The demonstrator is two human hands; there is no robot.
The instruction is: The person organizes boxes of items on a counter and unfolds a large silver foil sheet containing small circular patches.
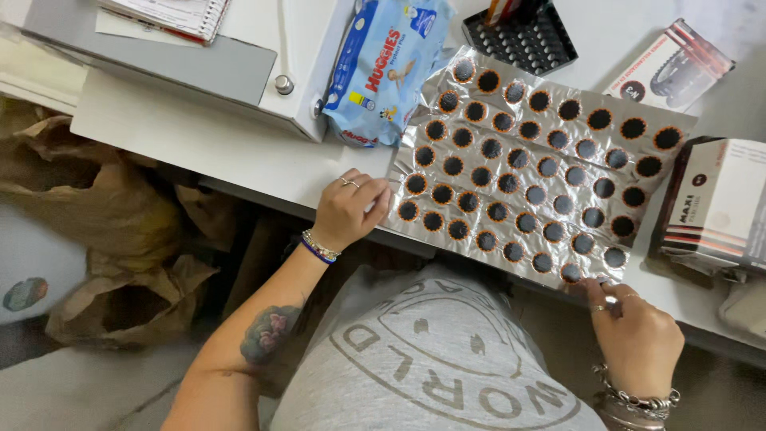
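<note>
A silver foil sheet (550,100) lies on the white table (239,152), covered with several rows of round black patches with orange rims (501,183). My left hand (347,211) rests curled at the table's front edge, its fingers touching the sheet's near left corner. My right hand (634,335) pinches the sheet's near right corner, next to the last patch in the front row (570,273). Rings and bracelets are on both hands.
A blue pack of wet wipes (383,68) lies left of the sheet beside a white machine (263,64). A black grid holder (523,36) stands behind. Cardboard boxes (722,203) sit at the right. Brown paper bags (96,215) lie under the table at the left.
</note>
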